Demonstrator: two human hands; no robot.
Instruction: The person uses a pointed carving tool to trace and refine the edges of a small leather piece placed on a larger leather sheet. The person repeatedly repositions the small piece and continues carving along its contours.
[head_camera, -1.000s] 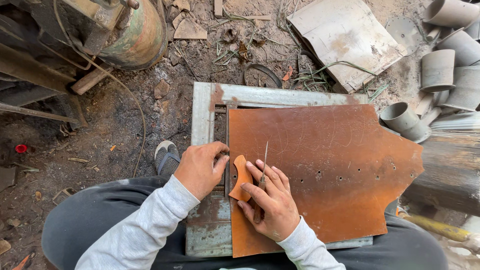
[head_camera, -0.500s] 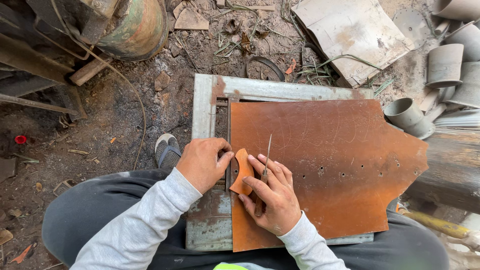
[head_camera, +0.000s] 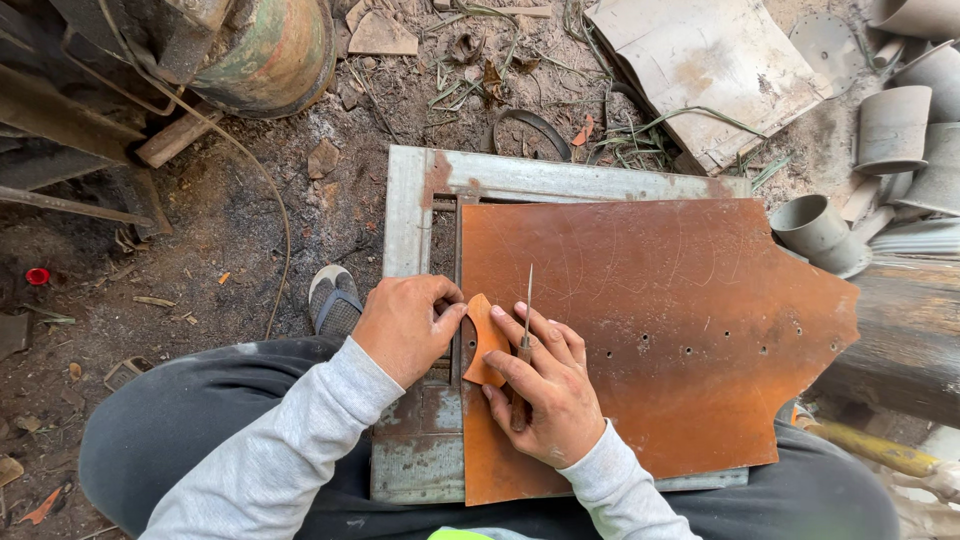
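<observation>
Left hand: the left hand (head_camera: 405, 328) rests at the left edge of the large rust-brown metal sheet (head_camera: 680, 320), fingers curled, thumb and fingertips pressing the small curved orange-brown template piece (head_camera: 484, 340) flat against the sheet.
Right hand: the right hand (head_camera: 548, 385) lies on the sheet just right of the template, its grip closed around a thin pointed metal scriber (head_camera: 526, 330) that points away from the person, shaft running beside the template's right edge.
Template: at the sheet's left edge, between the two hands, touching both.
Sheet: lies across a weathered grey-green metal frame (head_camera: 410, 220) resting over the person's lap; a row of small holes runs across its middle.
Surroundings: a grey shoe (head_camera: 333, 300) shows on the dirt ground (head_camera: 250, 220) left of the frame; grey cylindrical pots (head_camera: 890, 130) are stacked at the upper right; a pale bent metal panel (head_camera: 700, 60) lies beyond the frame; a yellow-handled tool (head_camera: 870, 448) sits at the lower right.
</observation>
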